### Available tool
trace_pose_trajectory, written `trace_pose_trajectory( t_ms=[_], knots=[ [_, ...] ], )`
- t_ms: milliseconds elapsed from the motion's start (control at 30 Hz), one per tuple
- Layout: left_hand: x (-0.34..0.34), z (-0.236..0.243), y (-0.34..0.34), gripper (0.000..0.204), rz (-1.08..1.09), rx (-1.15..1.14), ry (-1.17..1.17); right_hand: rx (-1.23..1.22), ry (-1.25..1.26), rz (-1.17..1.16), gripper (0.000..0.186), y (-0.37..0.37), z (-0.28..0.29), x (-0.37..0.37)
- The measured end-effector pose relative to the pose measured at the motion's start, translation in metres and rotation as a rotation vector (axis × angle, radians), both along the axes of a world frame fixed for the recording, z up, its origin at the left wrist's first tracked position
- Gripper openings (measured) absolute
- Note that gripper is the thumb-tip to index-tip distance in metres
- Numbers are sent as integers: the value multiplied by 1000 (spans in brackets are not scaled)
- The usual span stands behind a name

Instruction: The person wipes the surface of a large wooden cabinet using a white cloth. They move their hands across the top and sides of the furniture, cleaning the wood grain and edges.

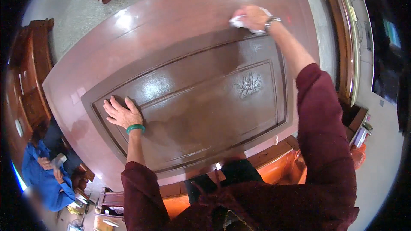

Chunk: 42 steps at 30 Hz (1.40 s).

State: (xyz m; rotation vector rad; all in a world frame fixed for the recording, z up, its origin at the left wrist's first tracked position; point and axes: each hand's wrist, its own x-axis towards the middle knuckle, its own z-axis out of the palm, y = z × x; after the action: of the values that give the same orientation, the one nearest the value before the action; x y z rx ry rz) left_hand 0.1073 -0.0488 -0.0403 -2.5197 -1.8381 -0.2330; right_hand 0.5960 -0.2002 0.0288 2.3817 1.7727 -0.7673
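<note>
A brown cabinet door panel [205,115] with a carved plant motif lies flat on a large reddish-brown table [171,30]. My left hand [123,112], with a green bangle at its wrist, rests flat on the panel's left part, fingers spread. At the far right edge of the panel my right hand [253,18] grips a white cloth [238,20] against the surface; the hand is slightly blurred. A metal-banded watch or bracelet circles that wrist. Light glares off the panel's left middle.
At the lower left a person in blue [45,175] sits beside the table, holding something small. Carved wooden furniture [36,68] stands left. A large dark screen [381,47] hangs right. An orange seat [274,167] and a red plastic bag [358,155] are near me.
</note>
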Motion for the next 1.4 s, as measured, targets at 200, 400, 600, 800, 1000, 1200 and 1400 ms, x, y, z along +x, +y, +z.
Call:
trace_pose_trajectory(
  t_ms=[200,400,600,800,1000,1200,1400],
  knots=[
    [9,5,-3,57,2,-41,4,311,-227,-371,26,14,-13,23],
    [2,-4,-4,57,-20,-12,-17,482,-99,119,35,140,-51,-118],
    [-4,-2,-2,57,-31,19,2,233,-431,-350,46,63,-83,23],
    [3,-3,-1,56,-55,65,-3,-129,-481,-882,40,-113,-46,117],
    [1,-3,1,55,-66,96,4,382,-198,-673,50,-150,-8,113],
    [6,3,0,54,-42,73,5,166,-425,-753,54,-107,-4,21],
    [4,0,3,55,-42,83,6,666,-553,-537,29,-132,-35,-29]
  ],
)
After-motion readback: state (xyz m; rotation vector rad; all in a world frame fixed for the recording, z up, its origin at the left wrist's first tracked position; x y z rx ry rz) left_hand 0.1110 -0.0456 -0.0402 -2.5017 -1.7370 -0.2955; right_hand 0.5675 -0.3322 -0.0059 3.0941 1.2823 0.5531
